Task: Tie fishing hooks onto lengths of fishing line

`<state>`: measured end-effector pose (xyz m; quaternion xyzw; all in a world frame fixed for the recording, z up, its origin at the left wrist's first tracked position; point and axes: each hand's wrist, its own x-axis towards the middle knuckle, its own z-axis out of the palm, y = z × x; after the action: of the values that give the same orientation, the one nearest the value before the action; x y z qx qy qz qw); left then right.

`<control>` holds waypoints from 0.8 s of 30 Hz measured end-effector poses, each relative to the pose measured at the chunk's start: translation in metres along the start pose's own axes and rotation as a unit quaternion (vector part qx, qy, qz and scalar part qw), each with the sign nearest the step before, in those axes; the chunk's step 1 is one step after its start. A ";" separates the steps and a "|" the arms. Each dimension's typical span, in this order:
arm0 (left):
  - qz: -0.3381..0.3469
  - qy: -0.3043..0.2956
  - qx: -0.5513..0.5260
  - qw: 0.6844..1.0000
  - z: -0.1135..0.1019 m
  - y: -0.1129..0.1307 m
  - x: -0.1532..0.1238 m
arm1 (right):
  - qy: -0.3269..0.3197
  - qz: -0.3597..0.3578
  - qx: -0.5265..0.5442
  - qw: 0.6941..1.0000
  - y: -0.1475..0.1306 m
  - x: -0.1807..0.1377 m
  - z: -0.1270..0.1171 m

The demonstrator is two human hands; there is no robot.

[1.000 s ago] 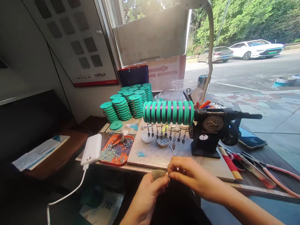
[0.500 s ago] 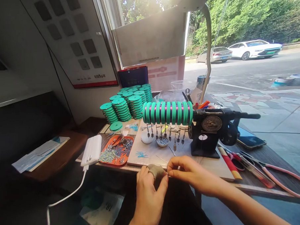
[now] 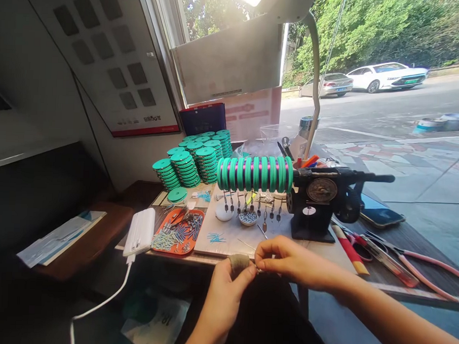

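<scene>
Just past the table's front edge, my left hand (image 3: 226, 288) pinches thumb against index finger, with a tan finger wrap (image 3: 239, 263) around the index finger. My right hand (image 3: 282, 258) meets it there, thumb and fingertips pressed together. Something small and shiny shows between the two sets of fingertips, too tiny to name. A thin wire-like piece (image 3: 245, 243) sticks out up and left from the right fingertips. Beyond the hands, a row of green spools (image 3: 255, 173) sits on the shaft of a black winding machine (image 3: 315, 201), with small metal weights (image 3: 264, 219) hanging beneath.
An orange tray (image 3: 177, 230) of small tubes and metal parts lies left, beside a white power bank (image 3: 140, 231) with its cable. Stacked green spools (image 3: 186, 167) stand behind. A bowl of beads (image 3: 248, 217) is central. Pink-handled pliers (image 3: 419, 261) and a phone (image 3: 382, 215) lie right.
My left hand has turned slightly, its back fingers now less visible and its wrist lower left. Both hands stay together at nearly the same spot. The view has shifted a little.
</scene>
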<state>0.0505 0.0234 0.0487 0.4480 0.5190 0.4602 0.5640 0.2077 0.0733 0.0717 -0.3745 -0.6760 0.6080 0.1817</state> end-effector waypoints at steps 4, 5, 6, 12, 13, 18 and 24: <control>-0.039 -0.018 -0.054 0.998 0.000 0.002 0.000 | -0.006 0.000 -0.008 1.000 0.001 0.000 0.000; -0.041 -0.022 -0.061 0.997 -0.001 0.002 0.000 | -0.007 0.001 -0.009 1.000 0.001 0.000 0.000; -0.041 -0.026 -0.067 0.997 -0.001 0.002 0.000 | -0.006 0.000 -0.013 1.000 0.000 -0.001 0.000; -0.040 -0.052 -0.092 0.994 -0.002 0.002 0.000 | 0.007 -0.014 -0.048 0.999 -0.002 -0.001 -0.001; -0.041 -0.052 -0.093 0.993 -0.001 0.003 0.000 | 0.012 -0.014 -0.056 0.998 -0.002 -0.001 -0.001; -0.039 -0.051 -0.087 0.994 0.000 0.004 0.001 | 0.024 -0.020 -0.085 0.996 -0.003 -0.001 -0.001; -0.040 -0.038 -0.077 0.996 -0.001 0.003 0.001 | 0.029 -0.041 -0.108 0.993 -0.004 -0.001 0.000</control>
<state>0.0498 0.0249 0.0516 0.3995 0.4779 0.4584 0.6340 0.2076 0.0728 0.0756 -0.3813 -0.7469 0.5124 0.1849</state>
